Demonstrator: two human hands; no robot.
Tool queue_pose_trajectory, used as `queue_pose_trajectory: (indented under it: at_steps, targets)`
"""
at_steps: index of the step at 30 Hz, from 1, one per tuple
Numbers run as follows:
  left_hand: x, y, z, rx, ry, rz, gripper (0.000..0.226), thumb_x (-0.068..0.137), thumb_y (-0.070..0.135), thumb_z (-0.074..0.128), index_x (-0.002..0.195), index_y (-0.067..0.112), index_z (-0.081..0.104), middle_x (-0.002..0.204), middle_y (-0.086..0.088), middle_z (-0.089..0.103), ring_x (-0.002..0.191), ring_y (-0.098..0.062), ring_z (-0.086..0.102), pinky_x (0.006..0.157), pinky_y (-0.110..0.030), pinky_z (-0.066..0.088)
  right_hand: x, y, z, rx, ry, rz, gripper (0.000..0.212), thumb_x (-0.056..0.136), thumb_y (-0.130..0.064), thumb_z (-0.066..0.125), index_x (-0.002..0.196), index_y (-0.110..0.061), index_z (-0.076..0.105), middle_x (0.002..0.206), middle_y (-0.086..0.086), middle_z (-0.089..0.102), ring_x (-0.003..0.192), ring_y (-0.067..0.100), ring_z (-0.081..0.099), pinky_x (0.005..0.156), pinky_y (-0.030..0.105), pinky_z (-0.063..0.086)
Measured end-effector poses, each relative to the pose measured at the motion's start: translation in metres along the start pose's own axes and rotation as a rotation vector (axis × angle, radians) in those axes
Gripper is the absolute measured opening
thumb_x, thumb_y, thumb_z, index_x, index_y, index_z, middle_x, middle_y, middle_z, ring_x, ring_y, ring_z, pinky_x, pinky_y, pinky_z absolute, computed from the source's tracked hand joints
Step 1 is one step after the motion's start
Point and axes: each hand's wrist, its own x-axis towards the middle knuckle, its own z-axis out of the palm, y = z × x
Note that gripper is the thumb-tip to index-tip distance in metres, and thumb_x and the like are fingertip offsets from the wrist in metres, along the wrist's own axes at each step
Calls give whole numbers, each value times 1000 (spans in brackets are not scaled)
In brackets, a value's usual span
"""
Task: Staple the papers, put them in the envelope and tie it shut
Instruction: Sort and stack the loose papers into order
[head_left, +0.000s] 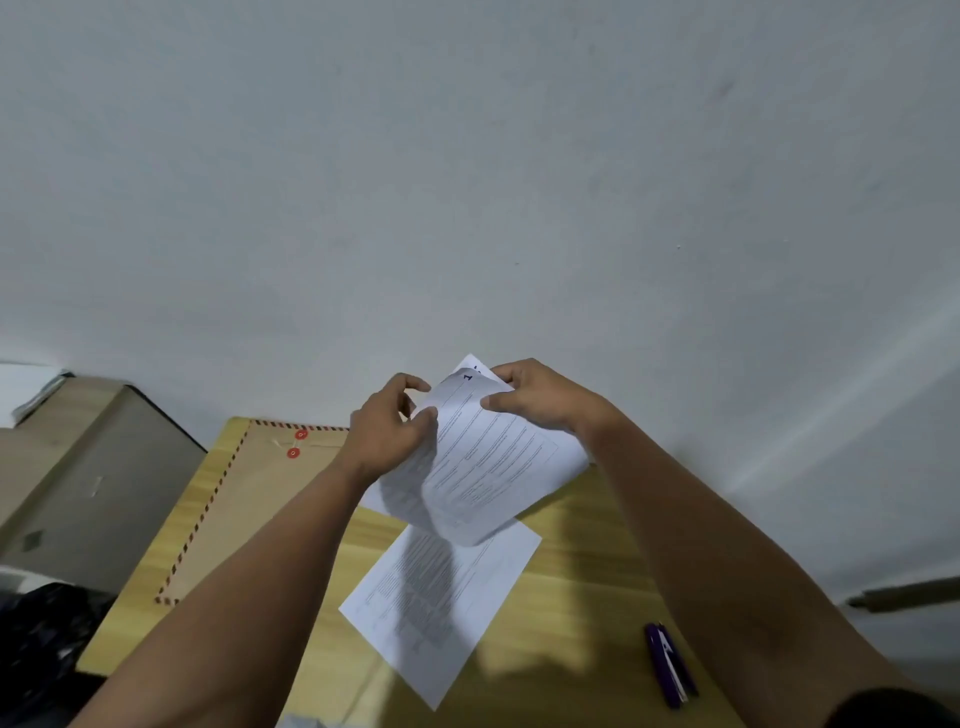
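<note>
Two hands – left hand (387, 431), right hand (540, 397) – one held bundle of papers (488, 462), one loose sheet (441, 603), one envelope (249, 499), two red discs (297, 443), one purple stapler (670, 665), one desk (582, 613).

Print on held papers (483, 457) and on flat sheet (441, 608): too small, blurred, unreadable. Envelope (244, 499) right part hidden behind left forearm (249, 587). Purple stapler (670, 665): blurred, detail unclear. Dark object (36, 639) near left cut by edge, unidentifiable.

Office: desk (571, 571), stapler (670, 665), envelope (249, 499).
</note>
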Motion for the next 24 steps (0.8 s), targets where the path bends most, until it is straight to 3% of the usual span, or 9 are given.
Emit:
queue_pose_trajectory:
  at_steps: [3, 8, 11, 13, 16, 19, 24]
  targets:
    - [1, -3, -7, -22, -124, 11, 22, 84, 41, 58, 83, 19, 62, 76, 6, 63, 71, -12, 55, 74, -34, 45, 1, 11, 2, 135, -18, 45, 22, 91, -20, 73, 112, -23, 77, 105, 3, 80, 97, 24, 77, 100, 46, 56]
    - [-4, -25, -11, 127, -148, -34, 18, 98, 22, 59, 82, 13, 61, 76, -1, 65, 71, -17, 55, 68, -34, 42, 13, 54, 17, 183, -176, 235, 40, 79, -19, 86, 117, -18, 75, 112, 8, 78, 102, 29, 74, 97, 43, 55]
    - [-13, -54, -19, 196, -135, -119, 20, 98, 19, 59, 81, 10, 59, 74, -5, 63, 69, -20, 53, 64, -34, 39, 15, 90, 31, -8, -378, 447, 37, 80, -19, 86, 113, -10, 73, 82, 4, 77, 69, 20, 69, 69, 30, 54]
    - [-21, -75, -26, 225, -130, -173, 20, 98, 16, 58, 80, 8, 58, 73, -5, 61, 70, -22, 53, 65, -34, 39, 14, 114, 49, -102, -410, 582, 28, 86, -9, 76, 114, -5, 70, 76, 3, 75, 69, 18, 72, 59, 26, 55]
    - [-36, -99, -36, 240, -143, -250, 17, 101, 15, 56, 87, 8, 63, 82, -6, 67, 78, -26, 61, 71, -36, 46, 20, 155, 79, -213, -266, 645, 37, 85, -11, 73, 122, -6, 70, 104, 7, 77, 92, 22, 75, 71, 29, 59]
    - [-52, -118, -44, 236, -170, -307, 16, 103, 14, 55, 92, 11, 67, 88, -5, 71, 83, -23, 64, 73, -36, 48, 27, 187, 110, -353, -57, 605, 61, 81, -29, 81, 136, -14, 59, 133, 5, 62, 120, 27, 61, 92, 32, 52]
    - [-69, -145, -51, 253, -190, -358, 15, 102, 12, 57, 92, 11, 67, 88, -5, 70, 79, -18, 62, 66, -28, 43, 37, 211, 157, -666, 116, 586, 78, 75, -57, 79, 137, -25, 45, 137, 7, 48, 126, 30, 47, 96, 44, 47]
